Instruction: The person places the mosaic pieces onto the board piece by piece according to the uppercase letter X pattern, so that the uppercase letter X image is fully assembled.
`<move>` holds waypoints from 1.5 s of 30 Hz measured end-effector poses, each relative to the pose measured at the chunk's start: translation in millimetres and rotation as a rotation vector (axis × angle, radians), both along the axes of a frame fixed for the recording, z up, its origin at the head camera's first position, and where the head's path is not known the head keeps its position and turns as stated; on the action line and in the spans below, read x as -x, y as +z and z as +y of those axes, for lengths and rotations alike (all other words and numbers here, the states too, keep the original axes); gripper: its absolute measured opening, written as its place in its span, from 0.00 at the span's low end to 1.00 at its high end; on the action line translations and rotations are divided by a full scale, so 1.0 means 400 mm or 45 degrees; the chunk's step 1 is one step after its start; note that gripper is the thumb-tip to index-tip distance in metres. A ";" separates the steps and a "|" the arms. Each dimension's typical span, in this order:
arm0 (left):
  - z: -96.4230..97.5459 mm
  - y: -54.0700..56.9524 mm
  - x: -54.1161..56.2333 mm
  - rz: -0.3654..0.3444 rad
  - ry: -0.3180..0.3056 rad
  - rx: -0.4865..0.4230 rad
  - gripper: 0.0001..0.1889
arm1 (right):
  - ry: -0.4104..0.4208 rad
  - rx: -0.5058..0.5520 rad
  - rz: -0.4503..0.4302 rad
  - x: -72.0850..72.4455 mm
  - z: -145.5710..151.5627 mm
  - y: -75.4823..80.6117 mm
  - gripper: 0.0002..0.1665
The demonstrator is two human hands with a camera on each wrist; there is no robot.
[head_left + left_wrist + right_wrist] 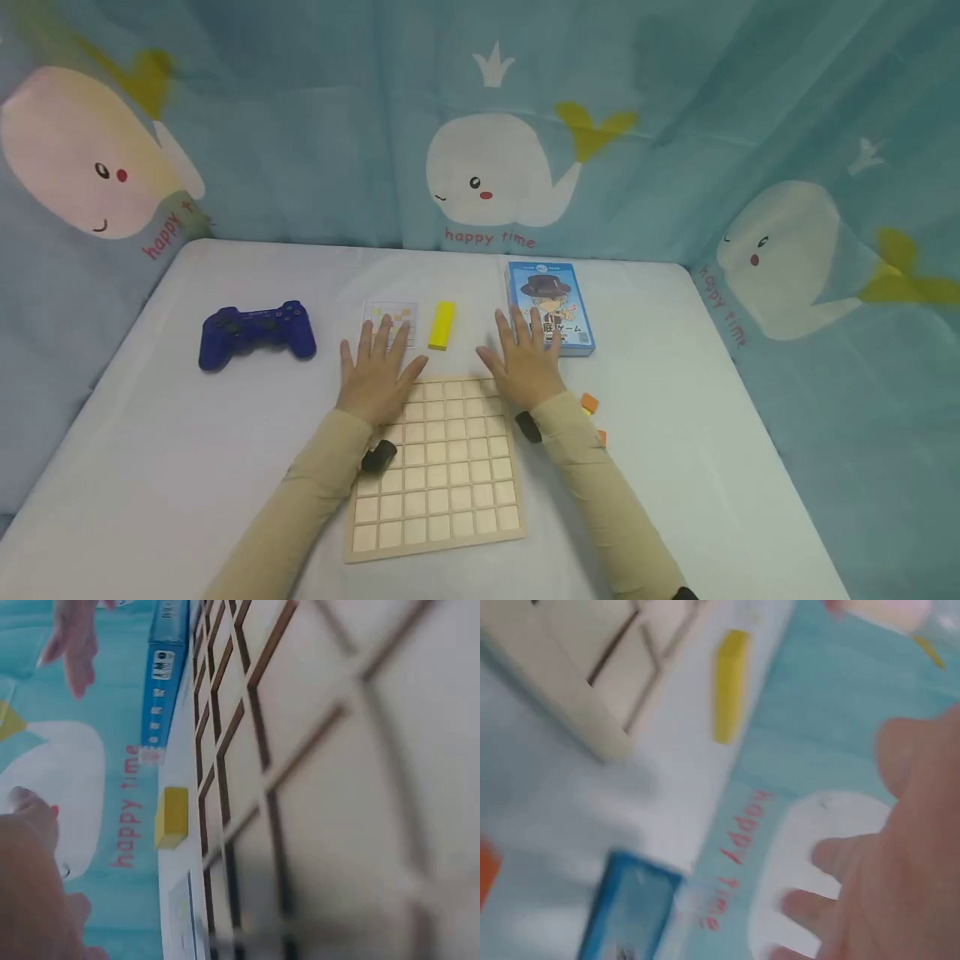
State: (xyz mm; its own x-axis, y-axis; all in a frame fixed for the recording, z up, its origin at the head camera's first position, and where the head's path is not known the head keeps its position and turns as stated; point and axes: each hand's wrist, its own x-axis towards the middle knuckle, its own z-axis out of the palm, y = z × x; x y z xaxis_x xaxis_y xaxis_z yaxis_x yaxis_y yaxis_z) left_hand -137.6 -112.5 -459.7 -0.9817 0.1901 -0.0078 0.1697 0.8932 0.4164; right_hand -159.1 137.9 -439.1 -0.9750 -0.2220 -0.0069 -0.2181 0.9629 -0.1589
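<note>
My left hand (372, 383) is spread with straight fingers over the upper left corner of a wooden grid board (448, 477), its fingertips near a small printed card (391, 325). My right hand (527, 369) is likewise spread, over the board's upper right corner, with fingers reaching in front of a blue box (551, 308) with a cartoon figure in a hat. Between the hands, beyond the board, lies a yellow block (442, 326). Both wrist views show the left hand (34, 877) and the right hand (900, 847) apparently raised off the table, holding nothing.
A blue game controller (257, 333) lies at the left of the white table (675, 500). Small orange pieces (590, 403) are beside the right forearm, partly hidden by the sleeve. A teal curtain (315, 167) with whale prints hangs behind and at the sides.
</note>
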 end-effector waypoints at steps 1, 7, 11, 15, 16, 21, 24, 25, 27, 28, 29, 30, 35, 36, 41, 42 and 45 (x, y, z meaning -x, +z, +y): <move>-0.019 -0.001 -0.014 -0.012 0.001 -0.025 0.40 | 0.003 0.034 -0.011 -0.010 0.007 0.011 0.44; -0.132 -0.045 -0.137 -0.082 -0.005 -0.166 0.38 | 0.003 0.198 -0.140 -0.099 0.141 0.054 0.36; -0.172 -0.091 -0.168 -0.003 -0.087 -0.201 0.41 | -0.118 0.205 -0.291 -0.135 0.262 0.045 0.23; -0.191 -0.117 -0.154 0.139 -0.184 -0.239 0.42 | -0.215 0.255 -0.406 -0.140 0.327 0.023 0.21; -0.195 -0.120 -0.154 0.168 -0.193 -0.245 0.42 | -0.211 0.263 -0.407 -0.139 0.332 0.018 0.21; -0.210 -0.128 -0.155 0.248 -0.212 -0.247 0.40 | -0.192 0.261 -0.359 -0.131 0.341 -0.006 0.20; -0.214 -0.128 -0.154 0.270 -0.228 -0.234 0.39 | -0.191 0.269 -0.356 -0.130 0.341 -0.013 0.20; -0.215 -0.128 -0.153 0.271 -0.231 -0.222 0.39 | -0.192 0.277 -0.360 -0.129 0.340 -0.015 0.20; -0.217 -0.126 -0.151 0.270 -0.234 -0.200 0.39 | -0.205 0.296 -0.372 -0.128 0.340 -0.018 0.21; -0.217 -0.125 -0.151 0.270 -0.235 -0.186 0.39 | -0.217 0.305 -0.378 -0.128 0.339 -0.018 0.22; -0.216 -0.125 -0.151 0.265 -0.236 -0.174 0.39 | -0.222 0.316 -0.380 -0.127 0.338 -0.017 0.22; -0.216 -0.125 -0.151 0.258 -0.234 -0.165 0.39 | -0.218 0.329 -0.379 -0.127 0.335 -0.015 0.23; -0.215 -0.126 -0.146 0.248 -0.238 -0.146 0.37 | -0.053 0.388 -0.268 -0.121 0.278 0.026 0.21; -0.215 -0.127 -0.145 0.249 -0.235 -0.147 0.37 | 0.019 0.404 -0.233 -0.118 0.257 0.037 0.19; -0.214 -0.129 -0.142 0.269 -0.221 -0.153 0.36 | 0.410 0.442 -0.061 -0.096 0.117 0.062 0.15; -0.214 -0.128 -0.143 0.273 -0.218 -0.159 0.35 | 0.474 0.438 -0.043 -0.095 0.087 0.060 0.15; -0.212 -0.128 -0.148 0.298 -0.212 -0.165 0.33 | 0.664 0.432 -0.042 -0.089 -0.010 0.042 0.14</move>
State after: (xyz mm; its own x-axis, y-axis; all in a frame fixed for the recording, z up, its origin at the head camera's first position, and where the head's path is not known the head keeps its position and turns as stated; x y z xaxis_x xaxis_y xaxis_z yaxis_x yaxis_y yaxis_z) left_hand -78.5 -197.4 -510.7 -0.9093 0.3329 0.2498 0.4138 0.7872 0.4573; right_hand -123.6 133.9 -422.2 -0.7379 -0.6642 0.1194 -0.6361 0.6254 -0.4519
